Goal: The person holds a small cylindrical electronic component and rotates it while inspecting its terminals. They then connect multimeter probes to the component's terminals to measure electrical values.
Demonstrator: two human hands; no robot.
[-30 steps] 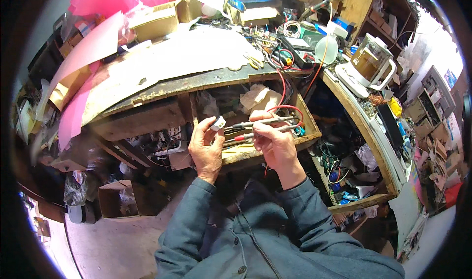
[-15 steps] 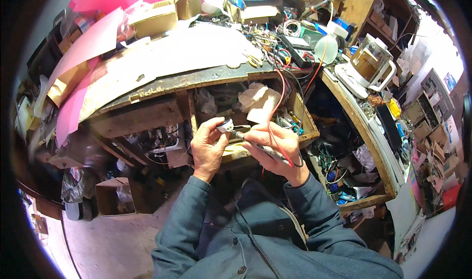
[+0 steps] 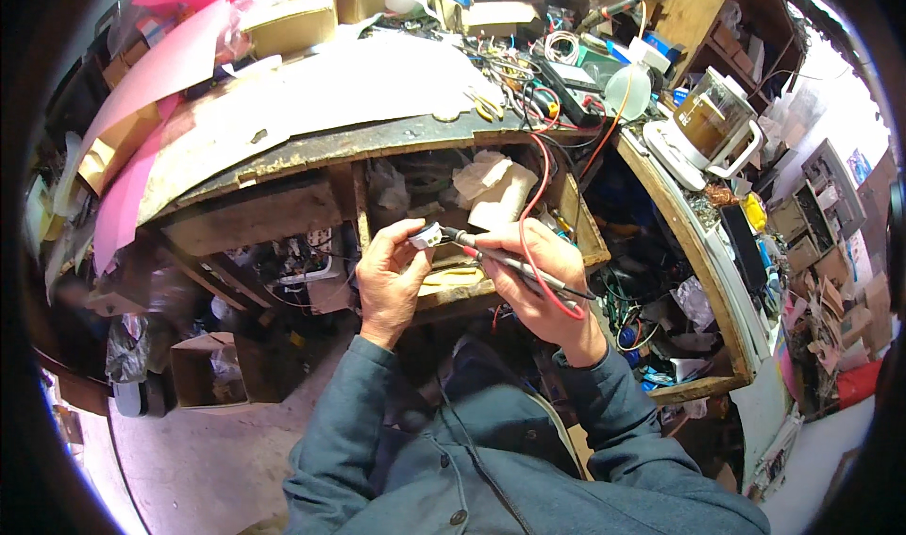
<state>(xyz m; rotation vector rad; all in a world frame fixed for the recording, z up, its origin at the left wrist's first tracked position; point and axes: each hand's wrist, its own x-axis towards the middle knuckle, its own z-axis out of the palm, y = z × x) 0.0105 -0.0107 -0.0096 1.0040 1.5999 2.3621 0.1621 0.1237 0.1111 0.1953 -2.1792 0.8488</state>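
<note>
Between the thumb and fingers of my left hand [image 3: 389, 285] is a small white block with a dark edge and openings in its face [image 3: 427, 238], perhaps a socket or switch. My right hand [image 3: 550, 290] grips a pair of test probes [image 3: 486, 252] side by side, pointing left at the block. The tips reach its right side; whether they touch a contact is too small to tell. A red test lead [image 3: 545, 181] loops over my right hand and runs up to a dark meter-like device [image 3: 569, 93] on the bench.
Below my hands lies an open wooden drawer [image 3: 595, 238] holding crumpled paper [image 3: 495, 186]. A pale sheet [image 3: 377, 82] covers the bench behind, with tangled wires [image 3: 510, 73] beside it. At right stand a glass jug appliance [image 3: 703, 120] and a wood-edged bin of cables [image 3: 741, 318].
My left hand has turned the white block so that its openings show. The probes have shifted, with both now lying together toward it, and the view has moved slightly.
</note>
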